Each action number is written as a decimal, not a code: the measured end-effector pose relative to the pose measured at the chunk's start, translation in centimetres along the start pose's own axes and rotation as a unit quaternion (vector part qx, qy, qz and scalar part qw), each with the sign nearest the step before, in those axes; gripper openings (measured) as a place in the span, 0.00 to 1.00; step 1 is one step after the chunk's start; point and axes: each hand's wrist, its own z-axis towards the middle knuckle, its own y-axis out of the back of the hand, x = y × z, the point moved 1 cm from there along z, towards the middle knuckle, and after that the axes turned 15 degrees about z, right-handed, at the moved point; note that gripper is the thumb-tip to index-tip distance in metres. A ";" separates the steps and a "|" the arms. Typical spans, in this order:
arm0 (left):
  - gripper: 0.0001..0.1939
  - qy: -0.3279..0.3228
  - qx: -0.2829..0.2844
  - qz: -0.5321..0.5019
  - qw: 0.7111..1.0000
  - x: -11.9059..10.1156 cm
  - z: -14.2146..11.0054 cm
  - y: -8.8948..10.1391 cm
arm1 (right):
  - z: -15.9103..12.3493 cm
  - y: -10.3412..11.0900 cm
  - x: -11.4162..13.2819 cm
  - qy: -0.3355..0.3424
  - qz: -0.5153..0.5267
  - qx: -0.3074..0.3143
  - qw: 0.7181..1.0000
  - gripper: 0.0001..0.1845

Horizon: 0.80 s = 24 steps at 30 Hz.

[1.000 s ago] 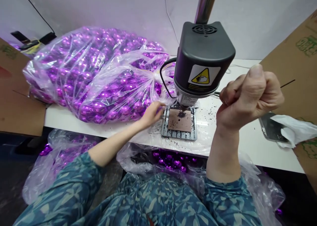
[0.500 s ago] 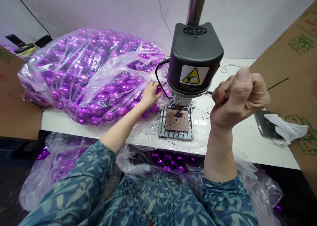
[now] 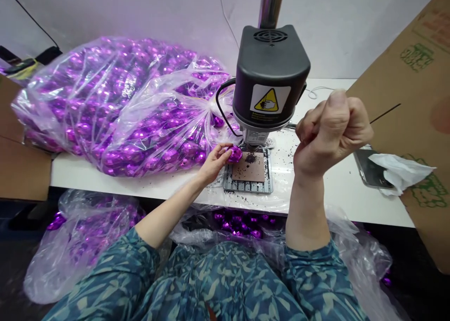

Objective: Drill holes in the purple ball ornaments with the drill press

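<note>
My left hand (image 3: 217,160) pinches a shiny purple faceted ball (image 3: 235,154) between thumb and fingers. It holds the ball over the left edge of a square brown board (image 3: 255,173), which lies on a slotted metal base plate (image 3: 269,182). Above the board stands a black bench drill press (image 3: 272,72) with a yellow warning label. Dark shavings are scattered on the board and around it. To the right of the machine, my right hand (image 3: 332,133) is raised in a fist around the end of the press's lever (image 3: 291,126); the grip itself is hidden.
A big clear plastic bag (image 3: 119,105) full of purple balls fills the table's left side. Another bag of balls (image 3: 242,225) is below the table edge. A phone (image 3: 372,171) lies right, partly under a white tissue (image 3: 401,168), beside a cardboard box (image 3: 418,110).
My left hand has come away from the bag's neck towards the base plate, with a purple ball now visible in its fingers. My right fist stays at the lever; the view has shifted slightly.
</note>
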 end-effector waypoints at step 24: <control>0.30 -0.154 0.040 0.185 0.970 2.4 -0.1 -3.7 | -0.5 0.0 0.2 0.051 -0.027 0.048 0.997 0.20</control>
